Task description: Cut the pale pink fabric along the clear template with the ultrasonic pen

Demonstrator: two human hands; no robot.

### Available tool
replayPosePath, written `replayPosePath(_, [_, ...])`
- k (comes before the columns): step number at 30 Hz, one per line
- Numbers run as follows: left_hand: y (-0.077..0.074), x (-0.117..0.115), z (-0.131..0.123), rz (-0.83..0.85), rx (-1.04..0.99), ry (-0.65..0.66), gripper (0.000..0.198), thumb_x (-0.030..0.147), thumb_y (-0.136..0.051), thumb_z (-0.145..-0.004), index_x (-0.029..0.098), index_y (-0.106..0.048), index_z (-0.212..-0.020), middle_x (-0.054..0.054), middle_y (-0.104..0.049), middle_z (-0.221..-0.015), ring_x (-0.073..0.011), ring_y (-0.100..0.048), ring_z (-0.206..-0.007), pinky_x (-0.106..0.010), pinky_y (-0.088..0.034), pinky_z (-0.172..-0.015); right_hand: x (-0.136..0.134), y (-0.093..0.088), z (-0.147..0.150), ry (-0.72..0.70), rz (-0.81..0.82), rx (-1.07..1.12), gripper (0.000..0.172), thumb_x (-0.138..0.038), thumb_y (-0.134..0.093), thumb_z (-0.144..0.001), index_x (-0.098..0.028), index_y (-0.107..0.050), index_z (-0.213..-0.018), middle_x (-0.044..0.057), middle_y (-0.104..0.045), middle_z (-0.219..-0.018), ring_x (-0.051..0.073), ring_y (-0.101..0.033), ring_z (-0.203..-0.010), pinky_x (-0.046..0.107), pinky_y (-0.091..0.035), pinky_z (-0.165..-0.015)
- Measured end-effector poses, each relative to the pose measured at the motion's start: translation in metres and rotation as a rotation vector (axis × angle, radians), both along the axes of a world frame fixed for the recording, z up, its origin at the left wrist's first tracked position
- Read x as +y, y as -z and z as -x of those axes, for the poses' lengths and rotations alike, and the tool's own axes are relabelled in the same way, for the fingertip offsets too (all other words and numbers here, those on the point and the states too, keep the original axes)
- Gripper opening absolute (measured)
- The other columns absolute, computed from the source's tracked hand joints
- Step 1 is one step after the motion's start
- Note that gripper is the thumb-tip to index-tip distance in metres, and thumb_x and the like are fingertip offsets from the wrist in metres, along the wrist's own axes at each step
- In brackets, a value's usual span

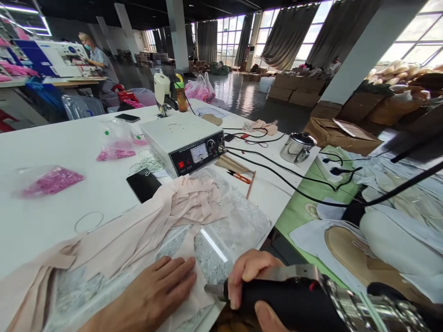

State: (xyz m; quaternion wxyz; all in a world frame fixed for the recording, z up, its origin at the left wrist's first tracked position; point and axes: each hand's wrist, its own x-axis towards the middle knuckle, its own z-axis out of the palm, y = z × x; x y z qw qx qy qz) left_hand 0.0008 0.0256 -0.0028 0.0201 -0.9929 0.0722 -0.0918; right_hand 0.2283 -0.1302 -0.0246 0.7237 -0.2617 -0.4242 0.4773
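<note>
My left hand [152, 286] lies flat, fingers stretched out, on a strip of pale pink fabric [188, 246]. Under the fabric is a scuffed glass-like board [245, 219]. In my right hand [254, 267] is a black handheld ultrasonic cutter [287, 297], its fingers wrapped round the body. The cutter's metal tip points left, at the fabric's right edge beside my left fingertips; whether it touches the cloth I cannot tell. A heap of the same pink strips [194, 198] spreads over the board and off to the left.
Behind the heap stands a white generator box [183, 133] with a meter and cables. Orange thread snips [238, 176], a black phone [143, 184], a lidded glass pot [297, 147] and bags of pink pieces [57, 182] lie around. A black cable [332, 203] crosses the right side.
</note>
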Motion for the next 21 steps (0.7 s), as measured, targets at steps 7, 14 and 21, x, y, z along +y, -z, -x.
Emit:
replayPosePath(7, [-0.006, -0.006, -0.009, 0.107, -0.022, -0.004, 0.032, 0.006, -0.036, -0.102, 0.011, -0.062, -0.121, -0.017, -0.068, -0.125, -0.0279, -0.068, -0.105, -0.042, -0.053, -0.086, 0.0, 0.006, -0.008, 0.026, -0.11, -0.099, 0.023, -0.039, -0.052, -0.099, -0.03, -0.068, -0.113, 0.01, -0.074, -0.101, 0.02, -0.077, -0.06, 0.035, -0.064, -0.056])
replayPosePath(14, [-0.01, -0.008, -0.01, 0.135, -0.084, -0.024, 0.029, 0.009, -0.037, -0.104, 0.014, -0.062, -0.117, -0.014, -0.07, -0.119, -0.0241, -0.068, -0.098, -0.037, -0.051, -0.084, 0.007, -0.028, 0.021, 0.4, -0.026, -0.171, 0.017, -0.039, -0.06, -0.095, -0.028, -0.063, -0.108, 0.004, -0.065, -0.092, 0.015, -0.066, -0.065, 0.032, -0.059, -0.061])
replayPosePath(21, [-0.009, -0.008, -0.012, 0.137, -0.129, -0.031, 0.036, 0.009, -0.029, -0.106, 0.014, -0.064, -0.114, -0.013, -0.071, -0.117, -0.0236, -0.067, -0.097, -0.036, -0.048, -0.083, 0.016, -0.027, 0.026, 0.445, -0.007, -0.259, 0.016, -0.041, -0.057, -0.095, -0.027, -0.057, -0.104, 0.002, -0.061, -0.089, 0.016, -0.061, -0.068, 0.034, -0.055, -0.066])
